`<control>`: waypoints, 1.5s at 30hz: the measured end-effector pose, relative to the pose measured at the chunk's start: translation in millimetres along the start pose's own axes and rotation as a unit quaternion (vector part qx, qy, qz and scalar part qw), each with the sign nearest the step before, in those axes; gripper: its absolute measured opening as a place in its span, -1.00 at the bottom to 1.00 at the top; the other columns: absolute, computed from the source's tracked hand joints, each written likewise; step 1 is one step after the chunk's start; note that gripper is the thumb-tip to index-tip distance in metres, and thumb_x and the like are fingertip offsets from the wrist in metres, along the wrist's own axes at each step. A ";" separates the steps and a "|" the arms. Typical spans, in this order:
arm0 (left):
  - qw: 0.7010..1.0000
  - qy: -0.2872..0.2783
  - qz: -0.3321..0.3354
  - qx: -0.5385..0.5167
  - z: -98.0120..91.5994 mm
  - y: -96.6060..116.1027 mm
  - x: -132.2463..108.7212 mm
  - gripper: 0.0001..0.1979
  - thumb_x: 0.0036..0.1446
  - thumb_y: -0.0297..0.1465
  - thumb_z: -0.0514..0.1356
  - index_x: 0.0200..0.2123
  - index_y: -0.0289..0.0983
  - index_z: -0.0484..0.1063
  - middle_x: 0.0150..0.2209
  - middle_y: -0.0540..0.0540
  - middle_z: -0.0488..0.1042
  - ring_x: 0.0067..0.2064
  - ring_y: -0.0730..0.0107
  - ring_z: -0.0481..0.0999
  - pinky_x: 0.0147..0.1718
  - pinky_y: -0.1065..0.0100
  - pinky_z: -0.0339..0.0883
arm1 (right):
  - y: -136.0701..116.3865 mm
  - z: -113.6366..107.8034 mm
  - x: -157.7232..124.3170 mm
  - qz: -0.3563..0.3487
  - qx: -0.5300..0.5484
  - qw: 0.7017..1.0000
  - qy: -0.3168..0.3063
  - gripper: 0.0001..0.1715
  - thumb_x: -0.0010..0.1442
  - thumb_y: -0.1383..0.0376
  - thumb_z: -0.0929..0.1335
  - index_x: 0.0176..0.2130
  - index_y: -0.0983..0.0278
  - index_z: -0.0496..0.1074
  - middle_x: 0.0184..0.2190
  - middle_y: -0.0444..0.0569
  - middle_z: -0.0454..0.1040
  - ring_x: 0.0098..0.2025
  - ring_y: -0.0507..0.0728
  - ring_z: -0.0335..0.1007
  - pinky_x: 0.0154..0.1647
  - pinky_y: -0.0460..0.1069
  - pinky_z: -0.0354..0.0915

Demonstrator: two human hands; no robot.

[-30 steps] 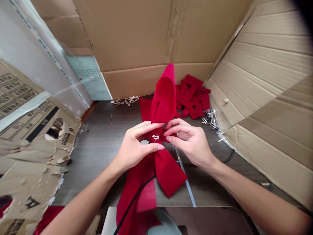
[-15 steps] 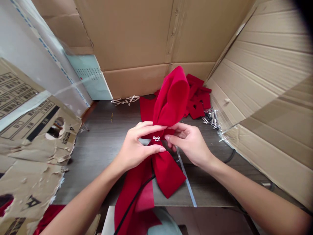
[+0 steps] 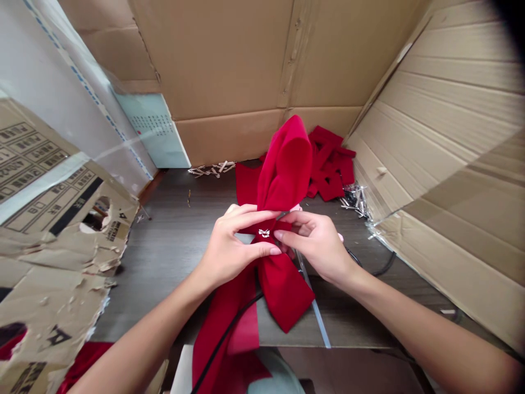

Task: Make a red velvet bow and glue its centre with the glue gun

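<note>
The left hand [image 3: 232,241] and right hand [image 3: 315,241] pinch the knot of one red velvet bow [image 3: 283,175] between thumbs and fingers, pressed in from either side around a single small silver charm [image 3: 264,233]. The bow is held over the dark wood-grain table [image 3: 164,230], one loop standing up toward the far side and its tails falling nearside across one black cable [image 3: 229,312]. Just right of the bow runs one clear glue stick [image 3: 314,306]. Farther out, a heap of red velvet pieces [image 3: 330,164] sits far right, beside a cluster of silvery scraps [image 3: 355,200], with pale sticks [image 3: 211,171] far left, and cardboard sheets [image 3: 229,137] wall the table
</note>
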State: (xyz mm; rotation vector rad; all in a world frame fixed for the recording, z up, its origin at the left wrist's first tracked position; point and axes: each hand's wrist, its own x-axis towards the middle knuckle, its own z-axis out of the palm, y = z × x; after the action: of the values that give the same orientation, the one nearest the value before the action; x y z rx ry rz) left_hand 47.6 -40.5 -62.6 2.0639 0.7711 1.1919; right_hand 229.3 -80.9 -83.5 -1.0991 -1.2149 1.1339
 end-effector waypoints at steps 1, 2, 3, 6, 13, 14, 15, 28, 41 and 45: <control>1.000 0.002 0.002 0.003 0.1 0.0 -0.2 -0.43 -0.26 -0.23 0.53 -0.08 -0.18 0.62 -0.12 -0.21 0.60 -0.04 0.09 0.48 -0.05 0.11 0.37 | -0.3 -0.3 -0.1 0.003 -0.003 1.000 0.000 -0.76 0.03 0.23 0.50 -0.31 0.31 0.50 -0.60 -0.14 0.47 -0.63 -0.01 0.33 -0.61 -0.11 0.28; 1.000 0.004 0.007 0.007 0.3 0.0 -0.3 -0.43 -0.26 -0.22 0.53 -0.08 -0.18 0.62 -0.12 -0.22 0.60 -0.05 0.09 0.48 -0.06 0.12 0.37 | -1.0 -0.5 -0.3 0.005 -0.008 1.000 0.002 -0.76 0.03 0.23 0.50 -0.31 0.32 0.50 -0.62 -0.15 0.46 -0.63 -0.01 0.32 -0.62 -0.12 0.26; 1.000 0.005 0.014 0.011 0.4 -0.1 -0.5 -0.43 -0.26 -0.21 0.52 -0.08 -0.18 0.62 -0.12 -0.22 0.60 -0.05 0.10 0.48 -0.07 0.12 0.37 | -1.8 -0.8 -0.5 0.007 -0.015 1.000 0.003 -0.76 0.03 0.23 0.49 -0.30 0.32 0.50 -0.63 -0.15 0.45 -0.64 -0.01 0.30 -0.63 -0.12 0.24; 0.999 0.007 0.038 0.027 0.5 -1.1 -0.8 -0.43 -0.25 -0.18 0.51 -0.08 -0.15 0.62 -0.13 -0.19 0.61 -0.07 0.12 0.47 -0.08 0.13 0.38 | -4.7 -1.5 -1.1 0.010 -0.038 0.999 0.005 -0.77 0.03 0.24 0.48 -0.30 0.34 0.51 -0.67 -0.18 0.40 -0.67 -0.02 0.26 -0.67 -0.13 0.18; 0.998 0.002 0.058 0.032 -0.8 -3.1 -0.9 -0.42 -0.23 -0.22 0.51 -0.04 -0.16 0.60 -0.08 -0.21 0.59 -0.04 0.11 0.51 -0.05 0.13 0.39 | -5.3 -3.2 0.3 0.003 -0.053 0.999 -0.003 -0.81 0.03 0.27 0.46 -0.33 0.34 0.51 -0.67 -0.18 0.38 -0.65 -0.04 0.20 -0.66 -0.13 0.12; 0.998 0.001 0.057 0.030 -1.1 -2.9 -0.7 -0.42 -0.22 -0.23 0.51 -0.04 -0.17 0.60 -0.08 -0.21 0.59 -0.04 0.12 0.51 -0.05 0.13 0.39 | -4.7 -3.1 0.3 0.002 -0.053 0.999 -0.005 -0.82 0.03 0.27 0.46 -0.34 0.34 0.50 -0.65 -0.17 0.39 -0.64 -0.05 0.21 -0.65 -0.13 0.12; 0.998 0.000 0.057 0.027 -1.4 -2.5 -0.5 -0.42 -0.22 -0.24 0.51 -0.03 -0.17 0.60 -0.08 -0.21 0.60 -0.04 0.12 0.52 -0.05 0.14 0.40 | -4.2 -3.0 0.2 0.002 -0.050 0.999 -0.006 -0.82 0.03 0.27 0.45 -0.34 0.34 0.50 -0.63 -0.16 0.40 -0.63 -0.04 0.22 -0.65 -0.13 0.13; 0.996 -0.001 0.078 0.043 0.0 -1.5 -1.6 -0.42 -0.22 -0.21 0.51 -0.05 -0.17 0.60 -0.09 -0.19 0.61 -0.05 0.13 0.56 -0.05 0.17 0.43 | -8.3 -1.4 -1.8 0.013 -0.026 0.999 -0.030 -0.78 0.02 0.26 0.45 -0.30 0.35 0.50 -0.59 -0.13 0.45 -0.61 -0.02 0.27 -0.62 -0.11 0.18; 0.995 0.000 0.090 0.038 0.0 0.0 0.1 -0.43 -0.21 -0.22 0.50 -0.05 -0.19 0.60 -0.14 -0.17 0.62 -0.08 0.19 0.56 -0.07 0.26 0.44 | -12.2 1.4 -4.0 0.006 0.002 1.000 -0.030 -0.80 0.02 0.29 0.47 -0.31 0.35 0.50 -0.60 -0.15 0.45 -0.62 -0.03 0.29 -0.63 -0.13 0.21; 0.996 -0.006 0.081 0.027 -0.5 1.8 1.0 -0.43 -0.20 -0.23 0.50 -0.04 -0.21 0.60 -0.18 -0.15 0.59 -0.14 0.24 0.56 -0.13 0.28 0.45 | -11.5 0.9 -4.7 0.006 0.015 0.999 -0.029 -0.78 0.01 0.24 0.51 -0.40 0.32 0.47 -0.63 -0.14 0.45 -0.64 -0.02 0.31 -0.63 -0.12 0.25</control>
State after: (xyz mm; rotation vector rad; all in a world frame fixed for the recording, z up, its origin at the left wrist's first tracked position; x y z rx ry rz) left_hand 47.9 -40.8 -60.5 2.2107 0.6483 1.2570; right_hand 228.8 -86.9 -72.6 -1.0579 -1.2333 1.1976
